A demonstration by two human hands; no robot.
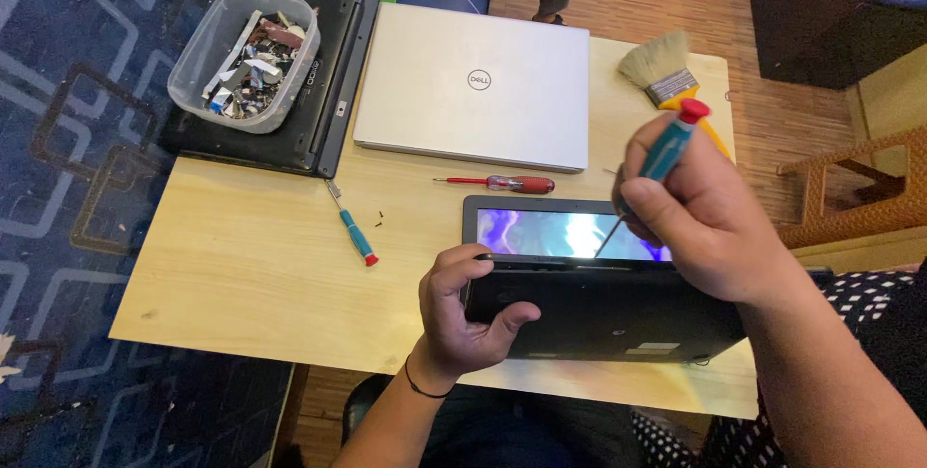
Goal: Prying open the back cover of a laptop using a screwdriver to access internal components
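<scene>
Pale wood forms the low table (241,265), set on a blue patterned carpet with plank flooring beyond its far side. At the near right edge lies a black laptop (603,318), turned base-up with its lit screen folded out flat on the far side, so the underside faces the person.

The left hand (463,318) clamps the laptop's left end, thumb curled over the base and fingers wrapped along the hinge edge, apparently to keep it from sliding. The right hand (700,222) is closed round a teal-handled screwdriver (657,169) with a red cap, held steeply, its thin shaft aimed down at the hinge line; whether the tip sits in a screw I cannot tell.

Spare tools lie within easy reach to the left: a red screwdriver (507,183) and a second teal one (352,226), with a few tiny dark specks, perhaps screws, between them. Further off rest a shut silver laptop (473,86), another black laptop (319,111) bearing a clear plastic tub (198,72) of small parts, and a yellow-handled brush (666,77) at the far right. Someone's legs stand beyond the table.
</scene>
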